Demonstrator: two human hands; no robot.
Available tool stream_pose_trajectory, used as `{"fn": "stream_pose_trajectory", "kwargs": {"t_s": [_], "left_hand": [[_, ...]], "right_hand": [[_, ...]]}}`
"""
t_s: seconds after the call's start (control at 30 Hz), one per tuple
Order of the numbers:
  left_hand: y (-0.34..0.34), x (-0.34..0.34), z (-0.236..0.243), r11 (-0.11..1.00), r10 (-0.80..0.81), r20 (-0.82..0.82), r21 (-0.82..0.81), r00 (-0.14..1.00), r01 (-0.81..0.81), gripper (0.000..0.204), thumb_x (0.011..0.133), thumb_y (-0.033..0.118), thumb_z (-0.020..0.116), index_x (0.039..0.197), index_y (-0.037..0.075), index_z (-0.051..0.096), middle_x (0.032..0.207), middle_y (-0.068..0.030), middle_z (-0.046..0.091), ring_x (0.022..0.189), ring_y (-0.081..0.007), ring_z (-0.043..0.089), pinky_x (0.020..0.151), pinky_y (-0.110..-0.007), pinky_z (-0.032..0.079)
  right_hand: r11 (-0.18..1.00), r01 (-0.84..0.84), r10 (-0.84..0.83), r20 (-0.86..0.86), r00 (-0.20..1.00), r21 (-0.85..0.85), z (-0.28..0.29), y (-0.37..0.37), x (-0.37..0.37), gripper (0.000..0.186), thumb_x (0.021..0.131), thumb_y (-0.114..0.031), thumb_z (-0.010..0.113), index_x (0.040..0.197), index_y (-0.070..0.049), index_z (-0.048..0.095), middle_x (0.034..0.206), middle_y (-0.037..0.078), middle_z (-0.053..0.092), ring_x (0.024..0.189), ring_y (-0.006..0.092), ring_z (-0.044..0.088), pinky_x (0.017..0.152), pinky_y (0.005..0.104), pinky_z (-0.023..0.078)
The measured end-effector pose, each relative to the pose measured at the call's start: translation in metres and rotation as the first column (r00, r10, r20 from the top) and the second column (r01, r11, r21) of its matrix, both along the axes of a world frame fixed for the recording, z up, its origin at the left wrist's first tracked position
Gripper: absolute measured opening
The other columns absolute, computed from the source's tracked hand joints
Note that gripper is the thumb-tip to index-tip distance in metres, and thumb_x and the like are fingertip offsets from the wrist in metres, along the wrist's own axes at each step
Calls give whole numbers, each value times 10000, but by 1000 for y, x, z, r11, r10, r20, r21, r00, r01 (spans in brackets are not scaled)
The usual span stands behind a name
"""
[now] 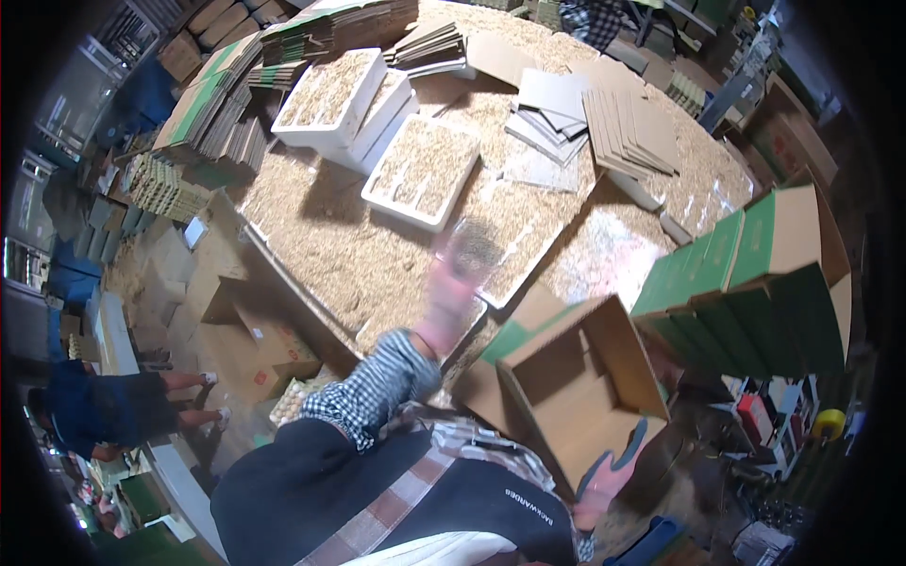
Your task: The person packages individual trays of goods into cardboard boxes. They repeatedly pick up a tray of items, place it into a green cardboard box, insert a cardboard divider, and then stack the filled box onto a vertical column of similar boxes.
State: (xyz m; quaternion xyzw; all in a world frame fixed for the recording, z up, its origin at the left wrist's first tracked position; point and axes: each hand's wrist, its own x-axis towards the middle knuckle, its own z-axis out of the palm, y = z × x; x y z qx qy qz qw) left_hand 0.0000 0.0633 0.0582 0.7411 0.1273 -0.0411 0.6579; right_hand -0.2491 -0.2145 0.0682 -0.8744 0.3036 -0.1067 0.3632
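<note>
The left hand (pixel 444 302), in a pink glove and blurred by motion, reaches out over the bench (pixel 321 245) with a clear plastic tray (pixel 472 247) at its fingertips; it seems to grip the tray's near edge, though the blur keeps me from telling how tightly. The right hand (pixel 609 476), also gloved in pink, is closed on the near wall of an open cardboard box (pixel 576 387), which it holds tilted just beside the body and below the bench's edge. As far as I can judge, the work is at an early point for this box: its inside looks bare, nothing has been laid in it yet, and its flaps stand open, so filling and closing remain. Beyond the left hand the bench is heaped with pale sawdust-like chaff, and on it lie white foam trays (pixel 420 170) filled with the same stuff, further out a stack of flat grey cardboard sheets (pixel 628 132), and more clear trays lying on the chaff towards the right hand's side. Just beyond the right hand stands a row of folded green and brown cartons (pixel 755 274), close enough to crowd the open box's far flap. Off to the left hand's side, well apart, another person (pixel 113 410) in dark blue crouches on the floor among loose cartons.
</note>
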Motion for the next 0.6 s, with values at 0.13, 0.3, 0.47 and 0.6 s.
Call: {"fn": "stream_pose_trajectory", "kwargs": {"t_s": [0.13, 0.3, 0.47, 0.6], "left_hand": [[144, 132, -141, 590, 690, -131, 671, 712, -449, 1080, 787, 777, 525, 1518, 50, 205, 1463, -347, 271, 1356, -426, 325, 1125, -477, 262], [111, 178, -118, 683, 717, 307, -488, 626, -543, 729, 923, 332, 632, 1503, 119, 244, 1409, -129, 447, 1209, -231, 484, 1037, -442, 373], [114, 107, -35, 753, 302, 206, -650, 931, -100, 498, 913, 156, 523, 1381, 47, 391, 1276, -167, 539, 1102, -262, 604, 903, -387, 533], [111, 56, -8, 838, -286, 313, -377, 906, 395, 425, 934, 126, 582, 1329, 20, 466, 1247, -181, 575, 1121, -266, 612, 951, -367, 529]], "right_hand": [[994, -68, 63, 58, 996, 84, -1, 2, 11, 642, 777, -3, 425, 1418, 30, 400, 1412, 201, 462, 1315, 326, 432, 1125, 395, 293], [995, -85, 87, -54, 995, 43, 21, 9, 34, 606, 778, -7, 433, 1381, 49, 435, 1360, 216, 494, 1268, 347, 467, 1109, 401, 317], [994, -52, 51, 13, 999, 97, 14, -11, 38, 671, 735, 95, 416, 1401, 11, 432, 1366, 210, 498, 1306, 330, 445, 1106, 378, 321], [996, -68, 69, -23, 997, 65, 14, -17, 54, 687, 770, 110, 431, 1444, -11, 368, 1389, 225, 476, 1329, 342, 415, 1100, 358, 333]]}}
